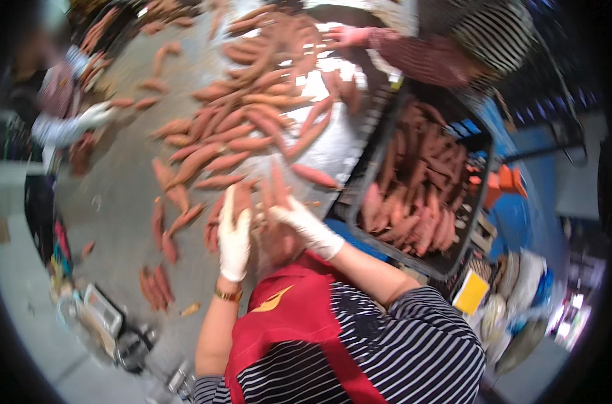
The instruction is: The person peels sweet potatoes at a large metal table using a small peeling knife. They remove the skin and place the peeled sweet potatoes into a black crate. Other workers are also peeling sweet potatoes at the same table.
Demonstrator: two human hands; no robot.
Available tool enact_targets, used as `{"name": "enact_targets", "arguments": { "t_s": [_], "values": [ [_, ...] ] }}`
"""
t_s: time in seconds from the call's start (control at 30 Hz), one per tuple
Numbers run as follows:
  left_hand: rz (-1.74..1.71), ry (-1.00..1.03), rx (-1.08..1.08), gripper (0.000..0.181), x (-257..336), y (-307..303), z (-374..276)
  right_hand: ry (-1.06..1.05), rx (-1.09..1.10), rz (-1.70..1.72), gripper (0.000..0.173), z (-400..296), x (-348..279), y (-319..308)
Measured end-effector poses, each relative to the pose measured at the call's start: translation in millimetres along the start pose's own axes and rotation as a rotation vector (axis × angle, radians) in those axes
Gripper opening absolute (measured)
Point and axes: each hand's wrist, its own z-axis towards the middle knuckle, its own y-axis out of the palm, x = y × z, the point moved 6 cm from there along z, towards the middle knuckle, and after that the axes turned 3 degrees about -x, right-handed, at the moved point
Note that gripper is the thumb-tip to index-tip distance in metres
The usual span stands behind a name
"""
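My left hand (234,246), in a white glove, is around a sweet potato (243,196) at the near edge of a pile on the metal table. A few more sweet potatoes (213,224) lie by its left side. My right hand (306,225), gloved too, grips a long upright sweet potato (277,183), blurred by motion. Below it, other sweet potatoes (281,243) lie close to my red apron (290,308). The main pile of sweet potatoes (235,134) spreads beyond both hands.
A black plastic crate (412,265) with many sweet potatoes stands to the right. A small group of sweet potatoes (156,288) lies at the left on the metal table (119,222), with a scale (102,310) beyond its edge. Co-workers' hands (96,115) reach in at left and top.
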Motion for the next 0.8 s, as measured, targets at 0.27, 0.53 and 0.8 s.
{"name": "enact_targets", "arguments": {
  "t_s": [0.27,0.53,0.8],
  "values": [
    [0.222,0.185,-0.434,0.068,73.3,80.2,-20.4,-0.237,0.1,0.004,0.091,-23.9,-33.1,-29.6],
    [-0.115,0.119,-0.378,0.063,61.3,89.1,-7.6,-0.319,0.488,-0.172,0.054,-133.2,-134.8,-91.8],
    [-0.244,-0.096,-0.374,0.048,16.0,52.5,-14.7,-0.203,1.22,-1.11,0.061,-252.9,-185.1,-175.1]
  ]
}}
